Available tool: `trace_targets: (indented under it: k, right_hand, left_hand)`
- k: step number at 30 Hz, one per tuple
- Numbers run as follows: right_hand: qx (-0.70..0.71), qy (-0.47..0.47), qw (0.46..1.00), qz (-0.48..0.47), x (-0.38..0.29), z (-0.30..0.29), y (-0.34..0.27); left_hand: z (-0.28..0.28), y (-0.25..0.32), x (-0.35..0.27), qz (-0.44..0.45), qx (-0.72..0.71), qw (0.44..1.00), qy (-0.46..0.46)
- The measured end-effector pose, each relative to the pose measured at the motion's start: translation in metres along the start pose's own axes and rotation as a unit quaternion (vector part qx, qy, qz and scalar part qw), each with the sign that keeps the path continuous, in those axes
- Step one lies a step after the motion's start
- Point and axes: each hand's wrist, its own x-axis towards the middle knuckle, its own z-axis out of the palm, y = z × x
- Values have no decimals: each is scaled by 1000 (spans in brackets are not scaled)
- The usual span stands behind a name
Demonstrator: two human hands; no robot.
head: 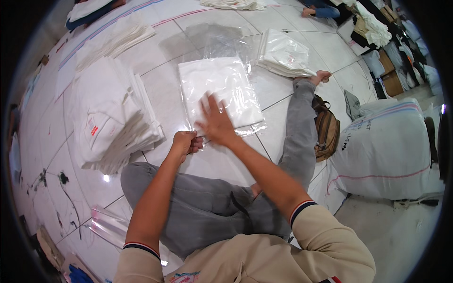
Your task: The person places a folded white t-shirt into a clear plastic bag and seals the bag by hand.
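Note:
A folded white garment in a clear plastic bag (221,83) lies flat on the tiled floor in front of me. My left hand (187,143) pinches the bag's near left corner between thumb and fingers. Over the bag's lower middle is my right hand (216,122), blurred, fingers spread, palm down; whether it presses on the plastic I cannot tell. Clear, empty plastic (226,46) extends beyond the garment's far edge. To the left rises a tall stack of folded white garments (106,116), the top one bearing a tag. Several bagged white garments (283,53) are piled at the far right, beside my foot.
More white cloth (113,42) is stacked at the far left. Clear plastic bags (109,226) lie by my left knee. A brown bag (326,132) rests against my right leg, beside a big white woven sack (385,148). Another person's foot (308,12) shows at the far right.

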Motion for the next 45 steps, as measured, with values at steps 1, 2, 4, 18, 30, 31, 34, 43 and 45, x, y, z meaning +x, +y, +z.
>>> trace_targets:
  k: [1, 2, 4, 18, 30, 31, 34, 43, 45]
  right_hand:
    - [-13, -109, 994, -26, -7, 4, -11]
    - [18, -95, 995, -26, -6, 4, -13]
    - [73, -167, 983, 10, -7, 1, -9]
    - [-119, -91, 962, 227, -42, -38, 92]
    - [317, -148, 932, 97, -18, -51, -15]
    - [310, -165, 933, 77, -19, -47, -18]
    - [284, -201, 937, 17, -21, -36, -26]
    - [173, -209, 962, -33, -9, -30, -40]
    - [135, -224, 964, -40, -5, -34, -44]
  left_hand:
    - [0, 1, 0, -7, 1, 1000, -3]
    - [0, 1, 0, 1, 10, 1000, -4]
    - [1, 3, 0, -11, 6, 999, 35]
    - [1, 7, -8, -6, -32, 998, 56]
    - [-3, 11, -19, -34, -28, 995, 91]
    - [-4, 10, -19, -33, -21, 995, 88]
    - [-5, 10, -20, -36, -22, 996, 84]
    - [-2, 16, -28, -24, -40, 996, 74]
    - [-2, 16, -27, -34, -39, 995, 85]
